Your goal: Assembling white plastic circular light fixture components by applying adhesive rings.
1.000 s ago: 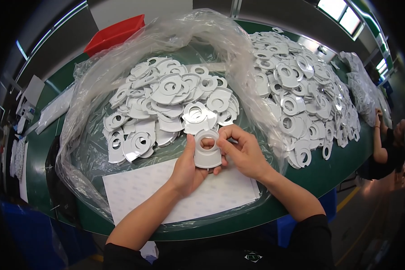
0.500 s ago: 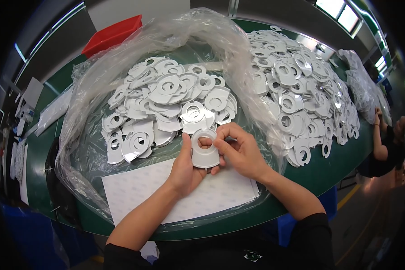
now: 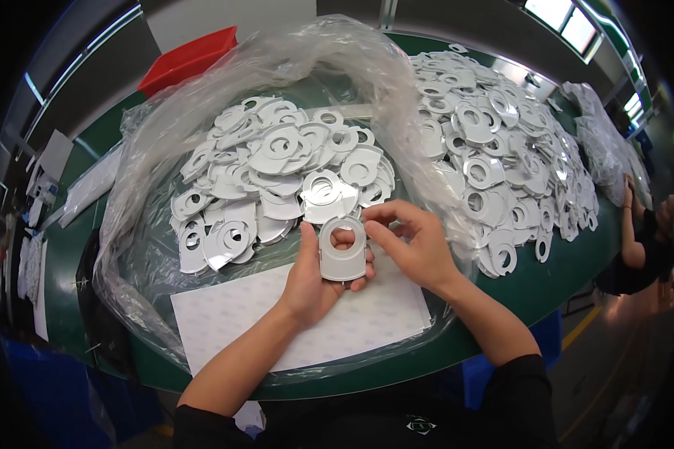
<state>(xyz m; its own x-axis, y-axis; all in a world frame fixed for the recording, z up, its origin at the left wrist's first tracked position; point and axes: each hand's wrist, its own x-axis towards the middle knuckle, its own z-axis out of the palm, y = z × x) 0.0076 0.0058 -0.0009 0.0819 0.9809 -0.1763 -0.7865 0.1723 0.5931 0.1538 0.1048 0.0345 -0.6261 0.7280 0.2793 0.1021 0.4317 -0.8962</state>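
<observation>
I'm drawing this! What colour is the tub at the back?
Red: the tub shows best in the head view.

Count was: one left hand [image 3: 307, 280], one right hand [image 3: 421, 245], one held grey plate [image 3: 343, 265]. Two plate heaps: one left heap [image 3: 278, 179], one right heap [image 3: 513, 156]. Plates overlapped too much for a tally, probably dozens per heap. One red bin [image 3: 189, 60], one big clear bag [image 3: 401, 112], one crumpled plastic bundle [image 3: 595, 135], one co-worker [image 3: 633, 239], one green table [image 3: 61, 284].

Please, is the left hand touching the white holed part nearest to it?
Touching. The head view shows the white part resting in the left hand, whose fingers pass behind it and show through its hole.
</observation>
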